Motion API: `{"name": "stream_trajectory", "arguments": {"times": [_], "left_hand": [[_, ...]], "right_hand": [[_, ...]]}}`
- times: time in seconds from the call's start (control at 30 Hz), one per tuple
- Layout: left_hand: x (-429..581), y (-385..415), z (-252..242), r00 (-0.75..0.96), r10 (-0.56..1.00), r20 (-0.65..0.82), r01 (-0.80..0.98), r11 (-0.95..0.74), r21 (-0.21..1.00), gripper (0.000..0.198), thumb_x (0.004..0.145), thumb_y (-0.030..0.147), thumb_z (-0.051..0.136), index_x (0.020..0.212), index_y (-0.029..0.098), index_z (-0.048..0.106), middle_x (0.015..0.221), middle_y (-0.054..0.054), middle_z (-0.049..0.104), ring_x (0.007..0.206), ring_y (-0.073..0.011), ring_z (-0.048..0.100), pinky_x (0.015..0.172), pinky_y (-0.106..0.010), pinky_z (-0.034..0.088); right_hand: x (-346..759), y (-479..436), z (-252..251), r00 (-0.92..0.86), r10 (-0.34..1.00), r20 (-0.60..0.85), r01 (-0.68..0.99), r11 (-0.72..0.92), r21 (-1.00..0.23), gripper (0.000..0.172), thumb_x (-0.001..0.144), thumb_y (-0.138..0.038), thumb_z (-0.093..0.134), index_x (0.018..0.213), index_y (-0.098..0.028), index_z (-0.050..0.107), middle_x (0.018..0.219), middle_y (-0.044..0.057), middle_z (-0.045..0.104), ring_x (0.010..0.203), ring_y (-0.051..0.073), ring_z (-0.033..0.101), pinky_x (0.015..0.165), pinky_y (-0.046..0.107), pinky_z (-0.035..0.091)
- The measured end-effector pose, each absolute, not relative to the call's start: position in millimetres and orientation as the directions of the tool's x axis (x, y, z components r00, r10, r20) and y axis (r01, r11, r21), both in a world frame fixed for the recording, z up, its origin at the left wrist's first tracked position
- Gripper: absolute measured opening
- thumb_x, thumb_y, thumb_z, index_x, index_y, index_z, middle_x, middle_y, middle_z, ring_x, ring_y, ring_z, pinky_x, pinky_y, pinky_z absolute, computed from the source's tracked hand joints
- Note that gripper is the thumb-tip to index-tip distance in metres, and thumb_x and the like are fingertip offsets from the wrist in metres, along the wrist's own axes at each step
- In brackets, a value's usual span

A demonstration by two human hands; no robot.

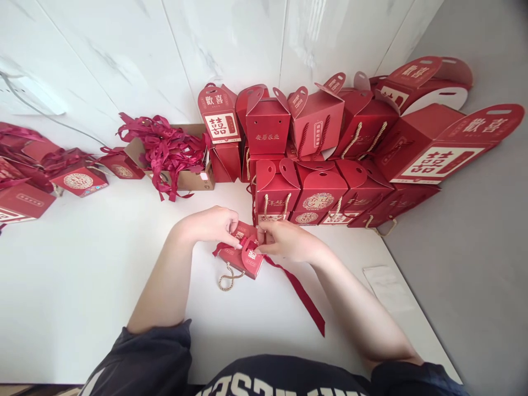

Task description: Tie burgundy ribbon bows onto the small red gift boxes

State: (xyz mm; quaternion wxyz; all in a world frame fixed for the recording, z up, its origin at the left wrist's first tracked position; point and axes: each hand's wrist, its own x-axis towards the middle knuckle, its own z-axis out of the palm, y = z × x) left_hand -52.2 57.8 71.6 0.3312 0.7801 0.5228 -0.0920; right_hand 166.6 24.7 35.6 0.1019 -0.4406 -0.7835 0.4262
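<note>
A red paper gift box [249, 264] with gold lettering stands on the white table in front of me, its top flaps folded together. A dark red ribbon [299, 286] passes over its top; one long tail trails to the right and a short end shows on the left. My left hand [216, 225] pinches the ribbon at the box's top left. My right hand [284, 240] is closed at the right side of the top, thumb and fingers on the ribbon by the flap. A gold twisted cord handle [226, 281] hangs from the box's near side.
Stacked red gift boxes [322, 192] line the wall at back right. A cardboard box [198, 176] heaped with loose red ribbons [160, 148] stands behind my left hand. Ribbon-topped boxes [78, 179] sit at far left. A white paper [390, 286] lies near the right edge.
</note>
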Motion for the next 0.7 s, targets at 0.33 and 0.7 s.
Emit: {"name": "stream_trajectory", "arguments": {"times": [0.33,0.7], "left_hand": [[-80.3,57.7,91.7,0.460,0.691,-0.557,0.864,-0.206,0.459,0.023,0.071,0.043,0.067,0.075,0.020,0.066,0.056,0.003,0.053,0.048,-0.0106,0.042,0.047,-0.023,0.030],[-127.3,61.0,106.4,0.730,0.608,-0.312,0.582,-0.312,0.751,0.026,0.081,0.043,0.065,0.072,0.019,0.068,0.086,-0.008,0.066,0.077,-0.0177,0.060,0.074,-0.027,0.048]], "right_hand": [[170.7,25.2,42.3,-0.712,0.664,-0.229,0.564,0.347,-0.749,0.011,0.078,-0.022,0.058,0.070,-0.020,0.050,0.068,-0.002,0.057,0.062,0.013,0.049,0.056,0.025,0.032],[181.3,35.9,41.8,-0.828,0.551,-0.105,0.178,0.081,-0.981,0.024,0.082,-0.033,0.069,0.095,-0.021,0.052,0.084,-0.002,0.055,0.070,0.011,0.048,0.062,0.023,0.037]]}}
